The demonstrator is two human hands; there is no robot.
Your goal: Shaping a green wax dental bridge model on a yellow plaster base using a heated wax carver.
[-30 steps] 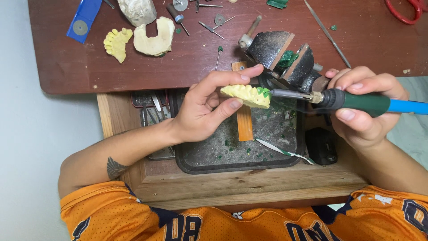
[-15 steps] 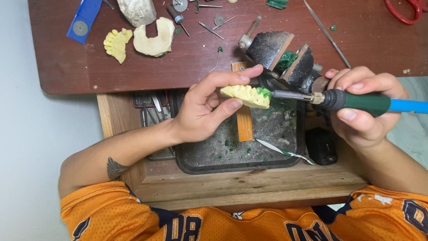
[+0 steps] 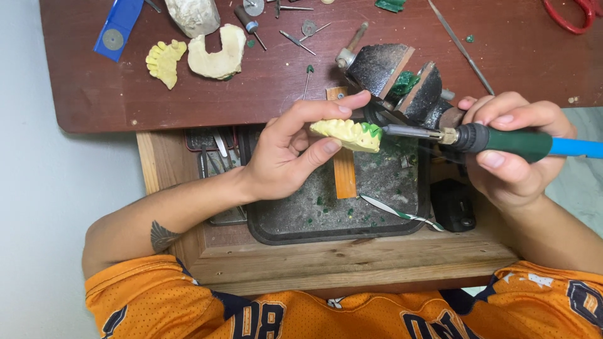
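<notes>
Dark red-brown bench top (image 3: 113, 94) runs across the upper part of the view, with a wooden drawer frame (image 3: 352, 260) and a black tray (image 3: 326, 213) flecked with green crumbs below it. Over the tray the left hand (image 3: 282, 160) pinches a yellow dental cast (image 3: 345, 134) between thumb and fingers, its green-waxed end turned to the right. The right hand (image 3: 512, 150) is wrapped around a heated wax tool (image 3: 502, 141) (green grip, blue shaft), whose metal tip meets that green patch. By my reading, the wax is being worked onto the cast; the next stroke calls for a steady cast and light, short tip contact. Two more pale casts (image 3: 201, 53) lie on the bench, well apart.
</notes>
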